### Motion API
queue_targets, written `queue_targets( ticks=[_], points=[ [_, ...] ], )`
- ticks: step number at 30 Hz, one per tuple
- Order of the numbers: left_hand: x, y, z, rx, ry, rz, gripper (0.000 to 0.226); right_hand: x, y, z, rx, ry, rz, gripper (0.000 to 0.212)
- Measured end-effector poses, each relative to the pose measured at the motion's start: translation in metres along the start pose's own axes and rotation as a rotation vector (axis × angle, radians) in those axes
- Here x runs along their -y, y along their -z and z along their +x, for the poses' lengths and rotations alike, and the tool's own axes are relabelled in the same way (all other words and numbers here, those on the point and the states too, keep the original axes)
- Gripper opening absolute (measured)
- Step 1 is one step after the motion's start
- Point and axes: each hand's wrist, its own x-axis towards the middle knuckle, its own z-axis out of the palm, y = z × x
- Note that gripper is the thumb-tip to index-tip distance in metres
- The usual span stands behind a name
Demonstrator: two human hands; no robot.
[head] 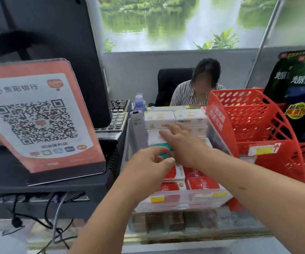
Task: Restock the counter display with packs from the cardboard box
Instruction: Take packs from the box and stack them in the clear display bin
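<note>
Head view. Clear plastic tiered display (pixel 129 142) stands on the glass tabletop (pixel 248 222), just left of a red perforated plastic rack (pixel 248 116).
Front tier: red-and-white packs (pixel 201 184), lying flat, side by side.
Back tier: white packs with pale print (pixel 159 117), stacked.
Left hand (pixel 146 165): grip closed, thumb and forefinger pinching a teal-edged white pack (pixel 163 152) at the middle tier.
Right hand (pixel 184 145): grip open, fingers straight, tips resting on a white pack just above the teal-edged one.
Orange-bordered QR-code sign (pixel 38 116) at left, tilted back.
Person in a striped shirt (pixel 186 92) seated behind the display.
</note>
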Motion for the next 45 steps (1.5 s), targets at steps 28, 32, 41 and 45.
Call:
queue_targets(
  ticks=[28, 32, 41, 45],
  points=[
    [-0.002, -0.03, -0.04, -0.097, -0.027, -0.004, 0.027, 0.004, 0.019, -0.12, -0.2, -0.071, 0.2, 0.039],
    [0.006, -0.045, -0.07, -0.086, -0.019, -0.007, 0.03, 0.018, 0.019, -0.166, -0.245, -0.029, 0.206, 0.036],
    [0.079, -0.08, -0.102, 0.077, 0.002, 0.192, 0.023, 0.066, -0.049, -0.256, -0.238, -0.103, 0.219, 0.027],
    [0.144, -0.109, -0.109, 0.184, 0.059, 0.279, 0.037, 0.086, -0.122, -0.292, -0.051, -0.217, 0.242, 0.029]
  ],
)
